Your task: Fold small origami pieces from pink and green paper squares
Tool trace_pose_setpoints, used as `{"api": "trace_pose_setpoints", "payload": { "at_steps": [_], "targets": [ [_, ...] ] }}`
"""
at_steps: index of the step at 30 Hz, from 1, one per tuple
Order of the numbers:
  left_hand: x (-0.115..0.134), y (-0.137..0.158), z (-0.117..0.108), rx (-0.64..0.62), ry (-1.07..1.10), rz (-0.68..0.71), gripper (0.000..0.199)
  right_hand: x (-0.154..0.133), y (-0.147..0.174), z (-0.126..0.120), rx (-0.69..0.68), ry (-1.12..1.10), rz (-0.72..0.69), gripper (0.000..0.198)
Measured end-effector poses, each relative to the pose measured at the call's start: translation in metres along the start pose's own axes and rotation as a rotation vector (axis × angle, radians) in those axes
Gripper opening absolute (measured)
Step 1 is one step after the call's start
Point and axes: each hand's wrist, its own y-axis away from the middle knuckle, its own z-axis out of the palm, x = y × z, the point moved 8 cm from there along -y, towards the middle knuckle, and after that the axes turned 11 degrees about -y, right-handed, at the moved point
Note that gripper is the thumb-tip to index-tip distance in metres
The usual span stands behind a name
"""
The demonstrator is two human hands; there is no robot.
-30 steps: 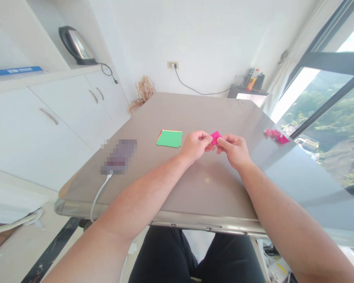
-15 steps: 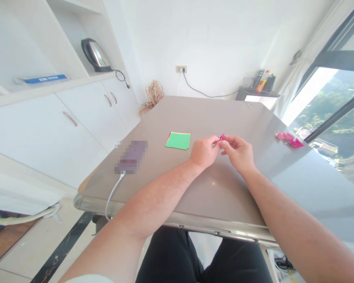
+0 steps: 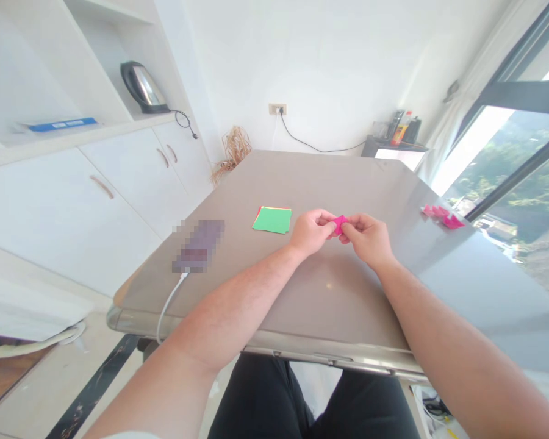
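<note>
Table [image 3: 324, 311] spreads across the middle of my remote feed, broad and grey-brown, and I'm reading the clock from the pinch point above it. White cabinet [image 3: 41, 216] out at nine, doors closed! Window [image 3: 531, 152] between two and three, greenery behind the glass. Up at ten I pick out a kettle [image 3: 146, 88], black and silver, on its shelf. Lower, between eight and nine, a pixelated dark object [image 3: 199, 244] lies flat, white cable [image 3: 168, 300] running off the near edge.

Now the hands! I have the left hand [image 3: 313, 233] at nine, thumb and fingers pinched tight; the right hand [image 3: 370, 238] at three, in an equally narrow pinch. Beyond the left hand, at nine, sits a paper stack [image 3: 272, 220], green on top, red and yellow peeking out. Far out at three, pink folded pieces [image 3: 443, 216] cluster near the table's edge. And smallest, dead centre, the folded pink paper [image 3: 340, 225], gripped from both sides; whether it touches the tabletop, I can't tell.
</note>
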Motion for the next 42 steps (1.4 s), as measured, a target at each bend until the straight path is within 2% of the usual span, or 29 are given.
{"api": "trace_pose_setpoints", "payload": {
  "at_steps": [3,9,13,18,23,28,32,42],
  "targets": [
    [0.002,0.0,-0.002,0.012,0.029,0.008,0.01,-0.001,-0.001,0.005,-0.065,-0.074,0.004,0.015],
    [0.003,0.0,0.0,-0.009,0.08,0.019,0.011,-0.004,-0.003,0.007,-0.096,-0.11,-0.028,0.013],
    [0.003,0.001,0.001,-0.02,0.148,-0.028,0.012,-0.009,-0.002,0.008,-0.127,-0.161,-0.067,0.014],
    [0.002,0.002,0.0,-0.004,0.183,-0.098,0.016,-0.012,0.0,0.006,-0.095,-0.145,-0.074,0.011],
    [0.002,0.003,0.003,-0.044,0.251,-0.124,0.015,-0.012,-0.001,0.004,-0.072,-0.168,-0.085,0.011],
    [0.002,0.004,0.0,-0.024,0.307,-0.159,0.016,-0.012,-0.002,0.006,-0.165,-0.27,-0.094,0.01],
    [0.002,0.004,-0.004,0.007,0.329,-0.187,0.017,-0.009,-0.003,0.008,-0.224,-0.317,-0.06,0.012],
    [0.003,0.005,-0.001,-0.044,0.347,-0.193,0.02,-0.009,-0.001,0.005,-0.185,-0.367,0.007,0.015]
  ]
}}
